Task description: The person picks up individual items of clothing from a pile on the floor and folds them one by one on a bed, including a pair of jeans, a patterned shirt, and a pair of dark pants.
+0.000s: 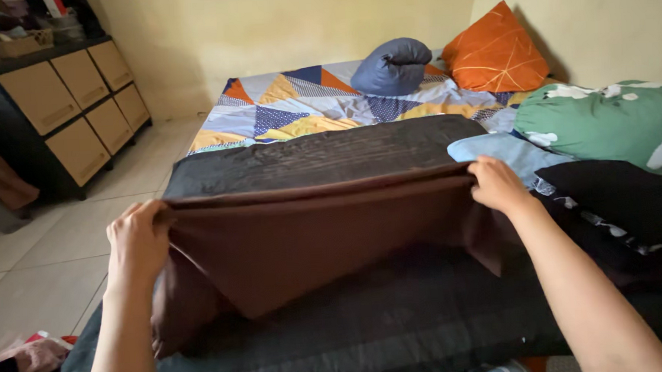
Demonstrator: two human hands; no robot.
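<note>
Brown cloth [311, 239] hangs taut between the left hand [136, 243] and right hand [498, 186], fingers of both pinched shut on its top corners, stretching it flat above the dark blanket [322, 156] on the bed [283, 110].

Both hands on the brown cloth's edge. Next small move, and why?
Probably carry the held edge forward and lay it flat: the left hand and right hand pinch the brown cloth taut at both ends, its lower part sagging onto the dark blanket.
</note>
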